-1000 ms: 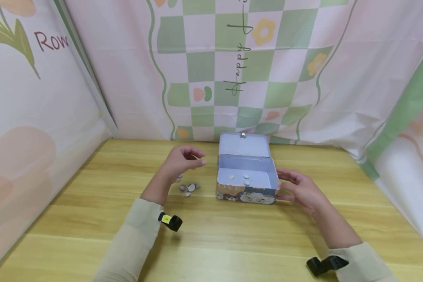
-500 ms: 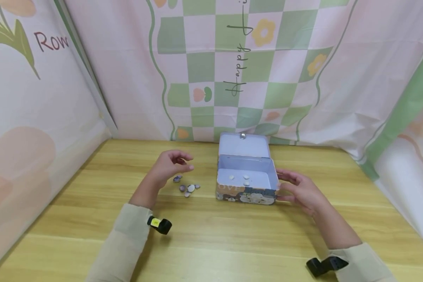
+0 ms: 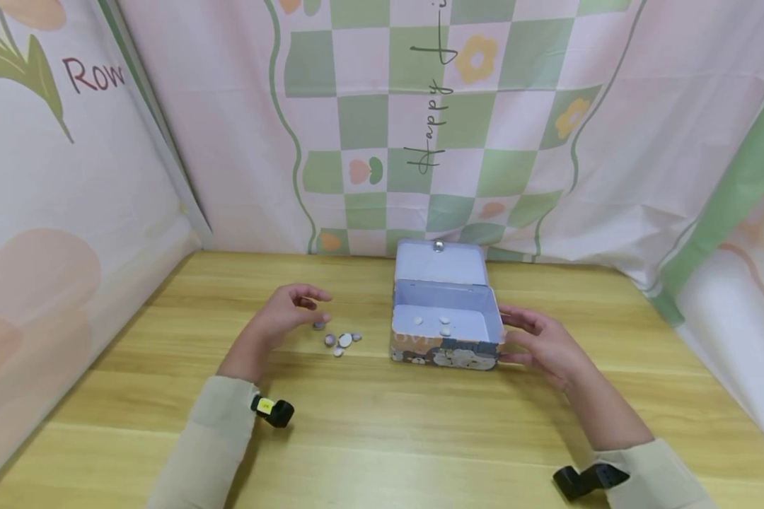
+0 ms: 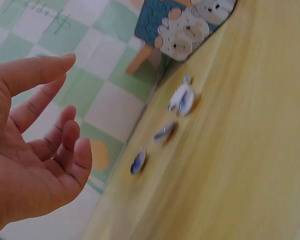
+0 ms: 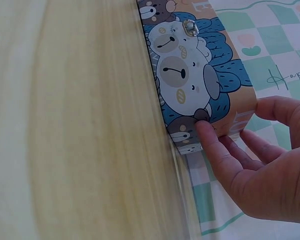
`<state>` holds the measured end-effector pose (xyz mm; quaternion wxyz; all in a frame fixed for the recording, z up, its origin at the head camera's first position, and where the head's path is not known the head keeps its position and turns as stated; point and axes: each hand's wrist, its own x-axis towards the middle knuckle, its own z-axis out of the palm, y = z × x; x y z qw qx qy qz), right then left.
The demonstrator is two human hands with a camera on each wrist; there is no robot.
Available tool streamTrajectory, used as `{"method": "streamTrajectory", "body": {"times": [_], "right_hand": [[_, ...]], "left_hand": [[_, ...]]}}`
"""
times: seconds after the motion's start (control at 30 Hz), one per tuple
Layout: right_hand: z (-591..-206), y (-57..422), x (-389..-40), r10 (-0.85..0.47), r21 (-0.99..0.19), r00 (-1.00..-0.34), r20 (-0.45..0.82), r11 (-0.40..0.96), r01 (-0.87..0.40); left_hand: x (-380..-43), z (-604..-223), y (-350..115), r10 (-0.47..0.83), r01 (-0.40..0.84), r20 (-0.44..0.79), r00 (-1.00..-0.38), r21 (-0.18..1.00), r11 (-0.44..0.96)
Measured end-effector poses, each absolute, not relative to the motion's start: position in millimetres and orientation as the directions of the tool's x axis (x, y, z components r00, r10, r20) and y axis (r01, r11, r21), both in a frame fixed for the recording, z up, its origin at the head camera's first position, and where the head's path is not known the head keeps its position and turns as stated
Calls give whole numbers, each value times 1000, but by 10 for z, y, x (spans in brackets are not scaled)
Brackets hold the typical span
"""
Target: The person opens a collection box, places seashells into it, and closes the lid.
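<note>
A hinged tin box (image 3: pixel 446 353) with bear drawings stands on the table, its lid (image 3: pixel 441 261) tipped back. Inside it lie three small pale shells (image 3: pixel 445 320). My right hand (image 3: pixel 544 344) holds the box at its right end; the right wrist view has the thumb (image 5: pixel 210 137) against the printed front and the other fingers round the corner. Left of the box, several seashells (image 3: pixel 345 340) lie loose, purple and white. Over the leftmost shell (image 3: pixel 319 326) hovers my left hand (image 3: pixel 286 311), thumb and fingers apart with nothing between them, as the left wrist view (image 4: pixel 138 162) confirms.
The wood-grain table (image 3: pixel 382 438) meets a checkered curtain (image 3: pixel 363 120) right behind the box lid. Another printed curtain (image 3: pixel 70 212) borders the left side. Black wrist cameras sit on both sleeves (image 3: pixel 210 424).
My left hand has moved left and towards me, away from the box and down to the leftmost shells. The right hand and the box have stayed in place.
</note>
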<state>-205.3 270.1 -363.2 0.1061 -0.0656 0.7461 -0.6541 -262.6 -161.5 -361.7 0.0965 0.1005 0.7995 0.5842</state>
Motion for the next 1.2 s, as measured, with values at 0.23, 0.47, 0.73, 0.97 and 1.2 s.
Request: {"method": "streamTrajectory", "body": {"times": [0.23,0.47,0.73,0.97,1.2], "right_hand": [[-3634,2706,-2051,-230,-988,-970,-79,147,45],[-3625,2703,-2042,-226,-988,-971,-82,148,48],[-3624,2703,-2042,-222,-987,-971,-89,150,56],[-3622,2692,-2041,-218,-988,-971,-95,142,65],[-3616,2699,-2036,-215,-987,-972,-100,144,70]], "left_hand": [[-2656,-3689,-1745,285,9,-96,-954,938,346],[-2708,-3733,-1812,288,-27,-159,-944,909,416],[-2773,-3764,-1835,280,-44,-215,-936,858,512],[-2855,-3845,-1844,301,-1,-220,-928,809,588],[-2898,-3875,-1788,292,32,-209,-933,763,646]]}}
